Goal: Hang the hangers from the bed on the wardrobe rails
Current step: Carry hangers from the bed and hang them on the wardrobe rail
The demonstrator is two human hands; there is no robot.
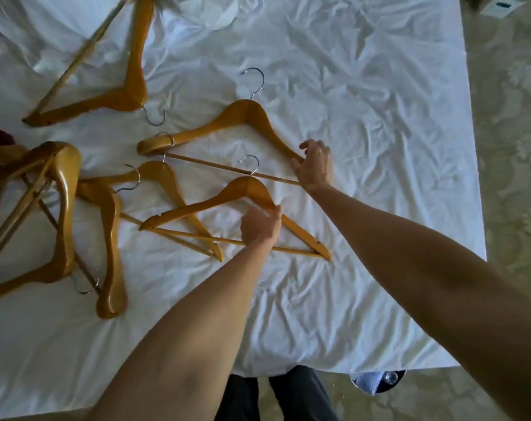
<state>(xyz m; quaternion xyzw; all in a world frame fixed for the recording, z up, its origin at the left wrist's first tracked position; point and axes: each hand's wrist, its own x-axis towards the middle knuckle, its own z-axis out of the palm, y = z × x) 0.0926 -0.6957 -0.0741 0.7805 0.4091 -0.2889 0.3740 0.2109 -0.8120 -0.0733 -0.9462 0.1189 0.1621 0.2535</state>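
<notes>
1. Step in hand: pickup off the bed [364,117]; nothing hung yet as far as this view shows. No wardrobe or rail in frame.
2. Left hand [259,227] has thumb and fingers curled round the right shoulder of the near hanger [197,208], which lies flat on the sheet, hook pointing away from the person.
3. Right hand [314,165] pinches the right arm tip of the far hanger [246,117], next to where its crossbar ends. That hanger also lies flat on the sheet.
4. Next move, as a judgement: lift both clear, regrip toward the necks so the hooks hang free, turn to the wardrobe.
5. Snag risk A: the near hanger's hook [252,164] lies across the far hanger's crossbar; lifting both together could catch.
6. Snag risk B: a third hanger [167,183] runs under the near hanger's left arm, and its hook loops by the far hanger's left tip. It may drag along.
7. Around: a stacked pile of hangers [60,214] at the left edge, another hanger [127,92] top left, both apart from the hands.
8. Patterned carpet [513,147] lies right of the bed.
</notes>
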